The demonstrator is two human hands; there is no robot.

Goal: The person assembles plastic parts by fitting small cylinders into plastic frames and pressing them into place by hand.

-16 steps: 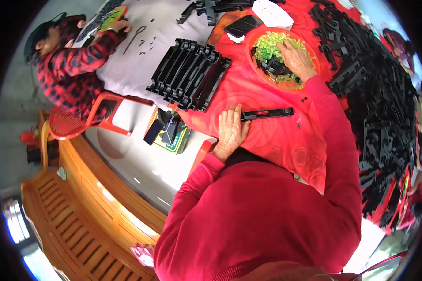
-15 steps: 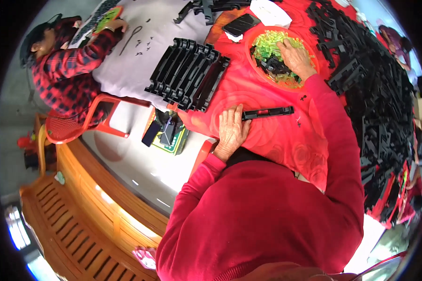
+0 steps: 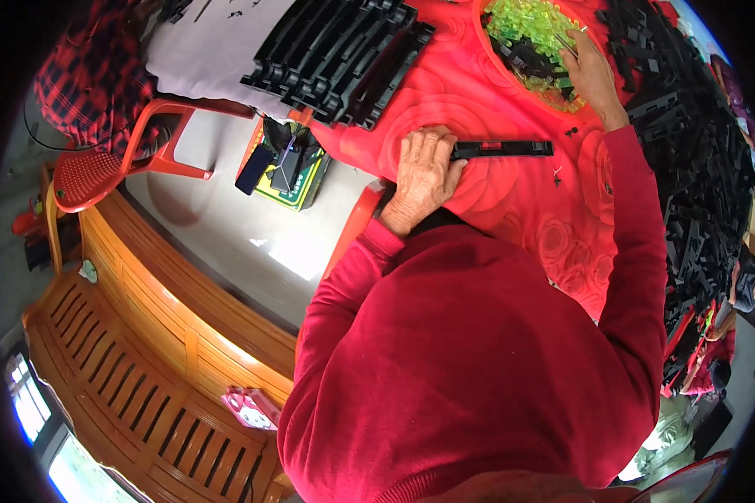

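Left hand [image 3: 424,172] palm-down on the red cloth [image 3: 486,105], fingers together, thumb out to the side; left end of the black strip [image 3: 507,149] sits at index finger and thumb. Can't tell if it's actually pinched. Strip lies flat on the cloth, running right from the hand, red showing through its slot. Right hand [image 3: 594,80] is at the right side of the orange-red basin [image 3: 518,84], fingers bent over the contents; thin sliver at the fingertips, can't tell if it's gripped. Basin has translucent yellow-green pieces [image 3: 524,25] at the top, black pieces [image 3: 524,60] below them. Two small black bits, one near the basin [image 3: 571,132], one just below the strip's right end [image 3: 557,178]. Black rack-like parts [image 3: 335,54] lie side by side up-left of the left hand, partly over the pale cloth [image 3: 197,59]. Big heap of black parts [image 3: 696,176] along the right. Person in plaid [image 3: 92,75] upper left, by a red chair [image 3: 84,180]. Slatted wooden bench [image 3: 143,377] lower left.
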